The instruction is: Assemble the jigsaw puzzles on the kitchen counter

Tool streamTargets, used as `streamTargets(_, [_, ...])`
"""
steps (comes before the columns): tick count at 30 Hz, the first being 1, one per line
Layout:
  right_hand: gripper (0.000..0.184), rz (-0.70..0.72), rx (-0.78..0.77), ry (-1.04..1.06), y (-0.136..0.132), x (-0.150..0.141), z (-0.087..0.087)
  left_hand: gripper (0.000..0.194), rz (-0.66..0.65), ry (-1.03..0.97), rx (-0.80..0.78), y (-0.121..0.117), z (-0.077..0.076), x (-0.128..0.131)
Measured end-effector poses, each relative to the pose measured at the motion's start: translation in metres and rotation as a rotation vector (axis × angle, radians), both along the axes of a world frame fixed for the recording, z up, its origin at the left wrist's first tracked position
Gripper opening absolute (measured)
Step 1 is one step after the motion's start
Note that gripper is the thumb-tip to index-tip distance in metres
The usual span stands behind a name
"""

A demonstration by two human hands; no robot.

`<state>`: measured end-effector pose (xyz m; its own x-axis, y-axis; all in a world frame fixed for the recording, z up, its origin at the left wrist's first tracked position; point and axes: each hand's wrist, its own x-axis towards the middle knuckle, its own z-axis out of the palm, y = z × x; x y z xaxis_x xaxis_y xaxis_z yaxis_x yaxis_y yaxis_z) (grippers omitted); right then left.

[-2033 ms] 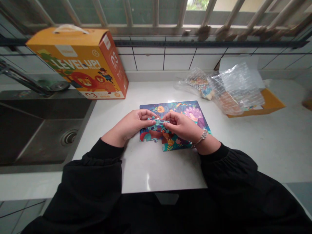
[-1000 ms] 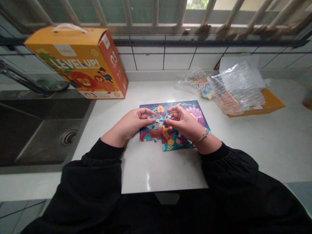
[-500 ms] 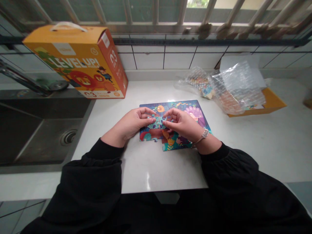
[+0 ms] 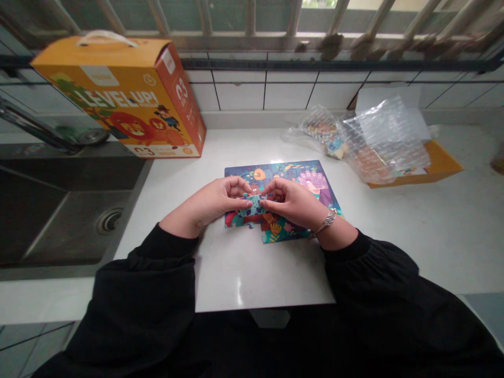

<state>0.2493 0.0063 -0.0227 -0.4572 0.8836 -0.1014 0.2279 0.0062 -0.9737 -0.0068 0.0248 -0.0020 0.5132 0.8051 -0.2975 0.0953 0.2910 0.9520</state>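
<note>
A colourful jigsaw puzzle point(image 4: 293, 176), mostly assembled, lies flat on the white counter point(image 4: 255, 273) in front of me. Both hands meet just above its middle. My left hand point(image 4: 212, 202) and my right hand point(image 4: 297, 202) each pinch one end of a small teal puzzle piece point(image 4: 254, 200), held a little over the picture. The right wrist wears a silver bracelet. A gap shows at the puzzle's lower left edge.
An orange puzzle box point(image 4: 122, 100) stands at the back left by a dark sink point(image 4: 51, 210) with a tap. At the back right, clear plastic bags point(image 4: 378, 139) with loose pieces lie over a flat orange lid point(image 4: 437, 165). Tiled wall and window bars run behind.
Both hands have kept hold of the teal piece, tilting and turning it over the puzzle's middle. It now lies flatter and slightly lower than a second ago.
</note>
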Motion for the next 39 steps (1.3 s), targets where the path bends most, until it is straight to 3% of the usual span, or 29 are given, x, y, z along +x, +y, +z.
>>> streamTargets(6, [0.03, 0.088, 0.091, -0.069, -0.005, -0.004, 0.004, 0.042, -0.229, 0.12, 0.034, 0.001, 0.012, -0.009])
streamTargets(13, [0.014, 0.252, 0.219, -0.221, -0.02, -0.013, 0.013, 0.034, -0.574, 0.428, 0.248, -0.002, 0.025, -0.016])
streamTargets(16, [0.014, 0.343, 0.309, -0.304, -0.024, -0.018, 0.015, 0.027, -0.674, 0.512, 0.257, -0.008, 0.031, -0.013])
streamTargets(25, [0.012, 0.308, 0.519, -0.308, -0.022, -0.019, 0.009, 0.017, -0.611, 0.57, 0.405, -0.01, 0.028, -0.012])
streamTargets(36, [0.014, 0.287, 0.518, -0.371, -0.02, -0.014, 0.01, 0.016, -0.514, 0.655, 0.469, -0.011, 0.031, -0.006])
streamTargets(39, [0.024, 0.352, 0.488, -0.414, -0.018, -0.009, 0.015, 0.015, -0.517, 0.668, 0.461, -0.011, 0.029, -0.007])
